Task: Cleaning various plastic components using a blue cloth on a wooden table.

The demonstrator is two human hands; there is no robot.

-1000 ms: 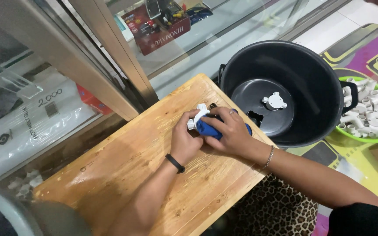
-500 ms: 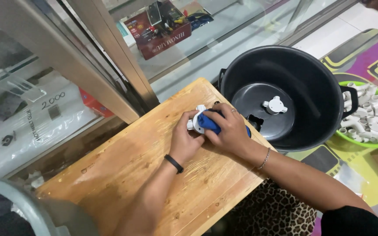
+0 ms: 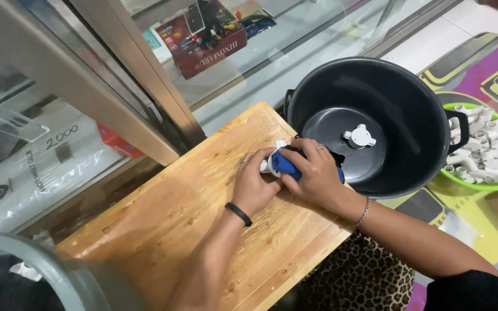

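Both hands meet at the far right edge of a wooden board (image 3: 191,230). My left hand (image 3: 255,184), with a black band on the wrist, pinches a small white plastic pipe fitting (image 3: 271,156) on the board. My right hand (image 3: 312,173) is wrapped around a blue-handled tool (image 3: 282,165) pressed against that fitting; the tool's working end is hidden under my fingers. A thin bracelet hangs on my right wrist.
A large black pot (image 3: 376,121) stands just right of the board, with one white fitting (image 3: 359,137) on its bottom. A green tray (image 3: 479,175) of several white fittings lies further right. A glass display case (image 3: 87,86) runs behind the board.
The hands have stayed on the fitting and the tool, with only slight shifts of the fingers. The view has moved a little.
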